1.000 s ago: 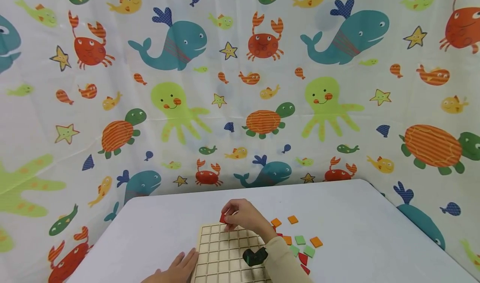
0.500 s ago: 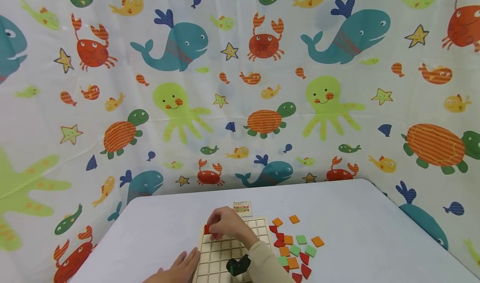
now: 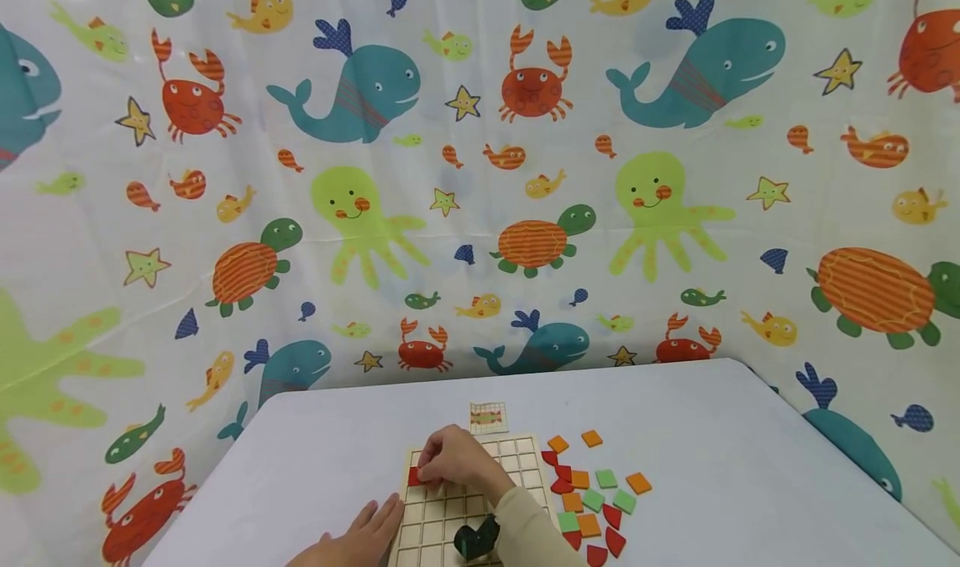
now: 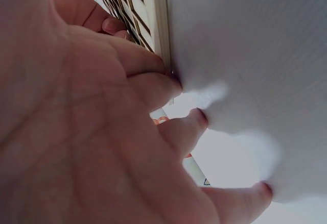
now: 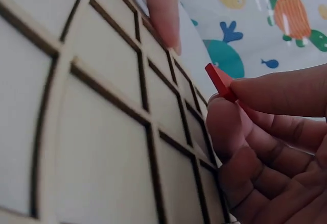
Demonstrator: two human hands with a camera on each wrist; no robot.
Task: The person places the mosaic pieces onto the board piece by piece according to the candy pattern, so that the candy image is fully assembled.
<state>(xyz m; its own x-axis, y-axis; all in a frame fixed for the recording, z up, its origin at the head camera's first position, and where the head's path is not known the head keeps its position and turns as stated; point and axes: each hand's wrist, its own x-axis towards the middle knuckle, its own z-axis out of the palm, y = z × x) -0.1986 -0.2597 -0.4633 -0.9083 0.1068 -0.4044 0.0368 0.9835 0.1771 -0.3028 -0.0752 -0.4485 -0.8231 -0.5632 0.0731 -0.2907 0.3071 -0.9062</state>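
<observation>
A wooden grid board lies on the white table. My right hand is over its far left part and pinches a red tile between thumb and fingers. In the right wrist view the small red tile stands tilted at the fingertips, beside the raised grid lines. The left hand rests at the board's left edge with fingers straight. In the left wrist view the left hand has its fingertips on the table, the nearer fingers touching the board's side.
Right of the board lie several loose tiles: orange squares, green squares and red rounded pieces. A small pattern card lies behind the board. A printed curtain hangs behind the table.
My right hand has moved left and then slightly nearer with the red tile, over the board's far left. The pattern card has come into view. The left hand stays at the board's edge.
</observation>
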